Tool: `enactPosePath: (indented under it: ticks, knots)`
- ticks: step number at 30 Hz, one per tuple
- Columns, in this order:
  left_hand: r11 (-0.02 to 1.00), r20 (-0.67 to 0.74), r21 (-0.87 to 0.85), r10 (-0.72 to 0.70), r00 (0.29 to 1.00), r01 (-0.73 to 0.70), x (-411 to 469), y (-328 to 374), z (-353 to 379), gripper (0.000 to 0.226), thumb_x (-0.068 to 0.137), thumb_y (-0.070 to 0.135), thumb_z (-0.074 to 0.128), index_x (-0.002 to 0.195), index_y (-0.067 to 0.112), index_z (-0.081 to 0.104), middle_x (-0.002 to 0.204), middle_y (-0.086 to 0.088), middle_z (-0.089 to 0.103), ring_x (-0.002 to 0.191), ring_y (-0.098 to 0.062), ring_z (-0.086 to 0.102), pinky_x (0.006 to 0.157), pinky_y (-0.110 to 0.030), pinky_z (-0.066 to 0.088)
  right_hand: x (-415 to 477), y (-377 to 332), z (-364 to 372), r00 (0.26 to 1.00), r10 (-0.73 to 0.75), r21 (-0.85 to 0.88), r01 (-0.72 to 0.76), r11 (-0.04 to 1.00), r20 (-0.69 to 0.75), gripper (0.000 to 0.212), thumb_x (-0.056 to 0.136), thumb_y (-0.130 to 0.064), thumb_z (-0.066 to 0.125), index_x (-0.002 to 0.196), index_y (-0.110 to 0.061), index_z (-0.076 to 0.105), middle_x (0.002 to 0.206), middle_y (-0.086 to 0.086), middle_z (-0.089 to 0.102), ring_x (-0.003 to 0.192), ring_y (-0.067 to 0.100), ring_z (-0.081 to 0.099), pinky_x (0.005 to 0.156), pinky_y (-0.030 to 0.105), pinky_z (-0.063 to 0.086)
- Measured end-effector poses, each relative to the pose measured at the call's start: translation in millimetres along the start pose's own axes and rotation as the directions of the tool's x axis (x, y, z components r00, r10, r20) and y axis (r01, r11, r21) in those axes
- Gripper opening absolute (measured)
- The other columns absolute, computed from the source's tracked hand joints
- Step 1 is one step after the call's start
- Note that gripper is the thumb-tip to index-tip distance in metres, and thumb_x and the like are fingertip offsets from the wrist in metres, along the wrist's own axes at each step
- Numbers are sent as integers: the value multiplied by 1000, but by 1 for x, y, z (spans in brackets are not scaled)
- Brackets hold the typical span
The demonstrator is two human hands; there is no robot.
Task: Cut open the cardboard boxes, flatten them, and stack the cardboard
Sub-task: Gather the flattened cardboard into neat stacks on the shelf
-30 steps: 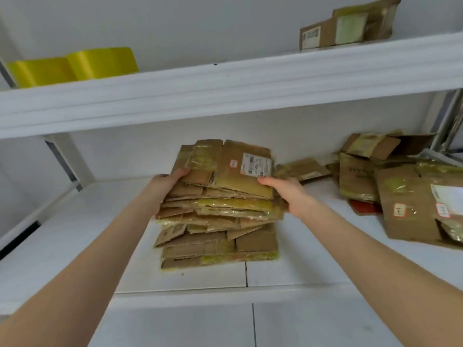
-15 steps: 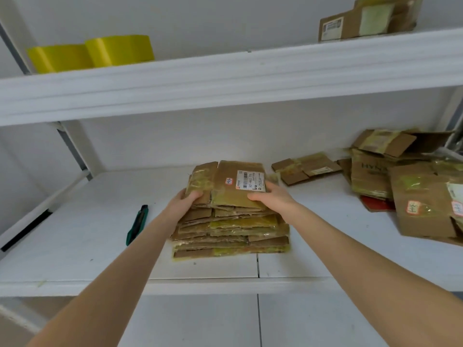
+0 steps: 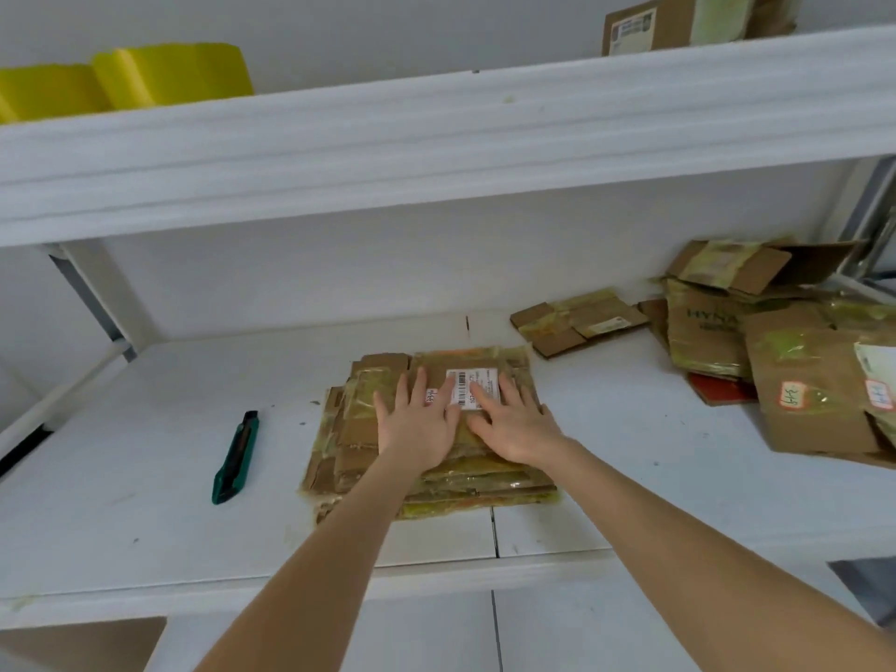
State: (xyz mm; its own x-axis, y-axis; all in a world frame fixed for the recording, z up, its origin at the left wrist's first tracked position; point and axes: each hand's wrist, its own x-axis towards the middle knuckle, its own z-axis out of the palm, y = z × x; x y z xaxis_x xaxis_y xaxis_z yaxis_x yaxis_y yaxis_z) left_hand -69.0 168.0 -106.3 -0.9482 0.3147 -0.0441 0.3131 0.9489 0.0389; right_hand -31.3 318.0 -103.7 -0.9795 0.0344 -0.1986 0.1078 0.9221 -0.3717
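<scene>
A stack of flattened cardboard with yellowish tape lies in the middle of the white shelf. Its top piece carries a white barcode label. My left hand and my right hand lie side by side, flat on the top of the stack, fingers straight, pressing down on it. A green utility knife rests on the shelf to the left of the stack, apart from both hands.
A pile of taped cardboard boxes fills the shelf's right end, with one flattened piece behind the stack. On the upper shelf sit yellow tape rolls at left and a labelled box at right.
Both hands moved from gripping the sides of the stack to lying flat on its top. The stack, lifted one second ago, now sits squared and lower on the shelf.
</scene>
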Motion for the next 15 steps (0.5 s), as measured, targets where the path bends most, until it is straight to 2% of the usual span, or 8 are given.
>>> enactPosePath:
  ticks: [2, 6, 8, 10, 12, 13, 15]
  knots:
    - [1000, -21, -3, 3, 1000, -3, 5, 0, 8, 52, 98, 52, 4, 150, 43, -2, 162, -1, -3, 148, -26, -6, 113, -60, -2, 3, 4, 7, 1000, 16, -12, -17, 1000, -25, 59, 96, -58, 18, 150, -45, -2, 161, -2, -14, 148, 26, -7, 115, 53, 7]
    - [1000, -11, -20, 15, 1000, -15, 4, 0, 7, 52, 99, 52, 4, 150, 43, 0, 162, -1, -1, 148, -26, -5, 113, -59, -2, 8, 3, 6, 999, 30, 1, -30, 1000, -12, 59, 95, -61, 21, 150, -48, 2, 161, -5, -11, 148, 25, -4, 113, 54, 14]
    - [999, 13, -43, 1, 1000, -1, 4, 0, 1, 53, 99, 52, 7, 150, 42, 5, 162, -1, 1, 148, -25, -2, 114, -60, 0, 7, 4, 3, 997, 26, 70, -21, 997, -70, 56, 95, -60, 29, 149, -47, 16, 162, -5, 1, 147, 25, 7, 113, 52, 21]
    - [999, 51, -37, -22, 998, 23, 8, 3, -17, 54, 98, 54, 14, 150, 39, 14, 161, -3, 8, 147, -28, 7, 114, -63, 7, 7, 7, -7, 982, 41, 204, -3, 979, -182, 50, 95, -57, 37, 142, -41, 38, 157, -1, 23, 139, 25, 28, 109, 47, 31]
    - [997, 86, 40, -76, 993, 73, 17, 11, -42, 59, 94, 56, 25, 149, 33, 23, 159, -8, 15, 143, -34, 19, 110, -65, 17, 9, 14, -23, 964, 55, 298, 26, 954, -261, 47, 93, -55, 44, 134, -34, 53, 147, 3, 38, 131, 25, 40, 105, 42, 37]
    - [990, 72, 104, -105, 992, 98, 21, 18, -56, 62, 92, 56, 30, 147, 28, 27, 157, -11, 19, 141, -36, 24, 109, -64, 21, 10, 18, -32, 957, 49, 326, 48, 944, -284, 46, 93, -54, 47, 132, -31, 56, 144, 5, 41, 130, 25, 41, 103, 39, 37]
    - [972, -52, 204, -109, 993, 117, 28, 37, -81, 59, 91, 49, 38, 142, 18, 36, 149, -14, 31, 134, -36, 34, 103, -54, 34, 14, 32, -52, 935, 69, 371, 70, 926, -347, 40, 95, -45, 48, 126, -24, 61, 137, 7, 51, 124, 25, 49, 99, 35, 41]
